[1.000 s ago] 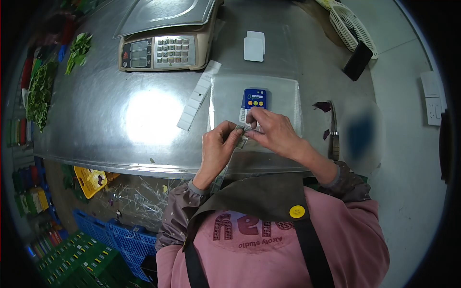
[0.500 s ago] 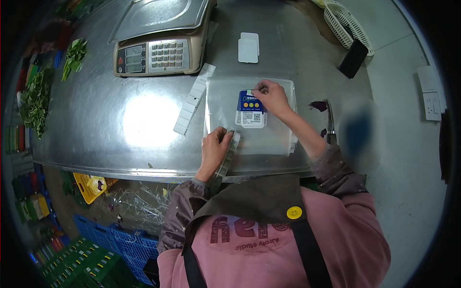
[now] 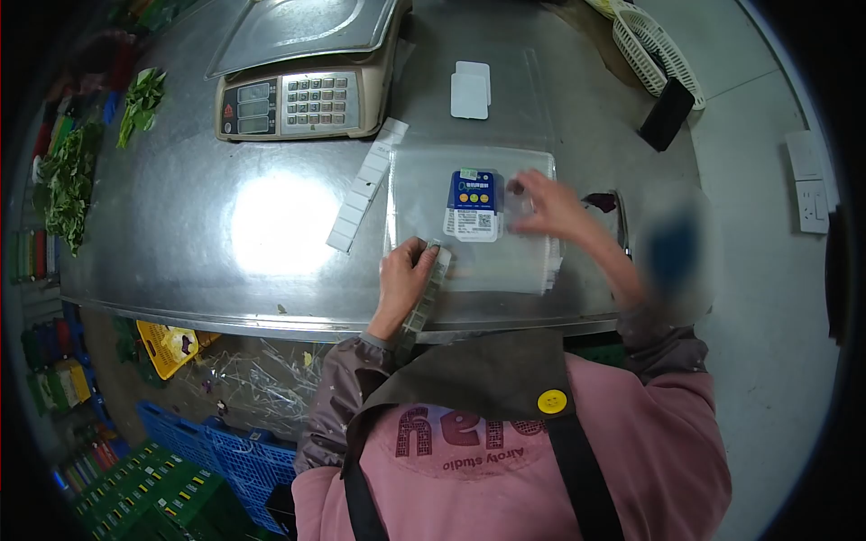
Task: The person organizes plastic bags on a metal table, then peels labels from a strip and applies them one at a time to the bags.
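My left hand (image 3: 403, 279) pinches a narrow strip of small pale labels (image 3: 433, 281) near the table's front edge, and the strip's lower end hangs toward my sleeve. Blue and white printed cards (image 3: 473, 221) lie stacked on clear plastic bags (image 3: 419, 203). A small light green label (image 3: 468, 174) sits at the top of the uppermost card. Just right of the cards, my right hand (image 3: 548, 207) is over the bags with thumb and fingers apart, slightly blurred and holding nothing visible.
A weighing scale (image 3: 302, 95) stands at the back left, with a white label strip (image 3: 367, 189) beside it. Two blank white cards (image 3: 469, 95) lie behind the bags. Leafy greens (image 3: 68, 194) are at the left; a black phone-like object (image 3: 667, 114) leans by a white basket (image 3: 645, 50).
My right hand has left the top of the card and moved right, its fingers opening. The green label on the card is now uncovered. My left hand has stayed in place with the strip.
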Demonstrator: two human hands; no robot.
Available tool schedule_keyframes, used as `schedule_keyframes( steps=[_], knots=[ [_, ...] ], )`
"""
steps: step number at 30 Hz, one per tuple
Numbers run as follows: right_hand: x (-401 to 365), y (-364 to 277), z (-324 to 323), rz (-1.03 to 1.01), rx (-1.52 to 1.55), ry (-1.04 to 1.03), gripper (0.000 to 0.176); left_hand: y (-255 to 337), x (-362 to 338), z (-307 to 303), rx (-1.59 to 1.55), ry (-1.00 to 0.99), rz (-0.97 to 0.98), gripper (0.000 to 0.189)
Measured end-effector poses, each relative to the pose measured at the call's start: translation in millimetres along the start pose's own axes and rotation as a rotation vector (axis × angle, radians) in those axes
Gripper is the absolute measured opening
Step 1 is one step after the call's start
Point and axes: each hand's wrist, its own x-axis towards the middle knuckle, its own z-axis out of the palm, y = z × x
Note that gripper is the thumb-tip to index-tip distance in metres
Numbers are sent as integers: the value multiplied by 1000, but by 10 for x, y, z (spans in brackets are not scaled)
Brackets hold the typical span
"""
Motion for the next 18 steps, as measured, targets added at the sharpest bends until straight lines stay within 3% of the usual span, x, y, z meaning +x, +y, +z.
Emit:
schedule_keyframes(
  steps=[2,5,6,8,9,10,11,12,14,17,18],
  knots=[
    [-259,23,-39,-184,-164,-133,34,-1,0,0,7,-1,8,23],
    [-343,176,21,-213,-142,-118,31,-67,5,0,-13,7,4,22],
    [-333,245,63,-211,-142,-114,31,-110,-2,-16,-171,-53,-13,21],
    [-235,377,118,-120,70,-143,24,-61,-62,-129,-326,-113,-32,19],
    [-181,417,99,-121,73,-144,24,52,-131,-247,-449,-218,-61,15],
    [-114,459,77,-64,289,-194,20,143,-187,-351,-573,-321,-91,12],
    [-31,468,51,-9,502,-246,17,156,-217,-418,-572,-315,-93,12],
    [54,437,-29,-14,502,-250,17,160,-239,-478,-566,-379,-64,12],
    [243,303,-280,454,656,-69,17,230,-259,-530,-576,-442,-30,11],
    [582,654,-448,497,812,49,21,231,-211,-421,-530,-338,-39,16],
    [652,650,-476,474,928,402,22,241,-205,-383,-530,-338,-39,16]
  ],
)
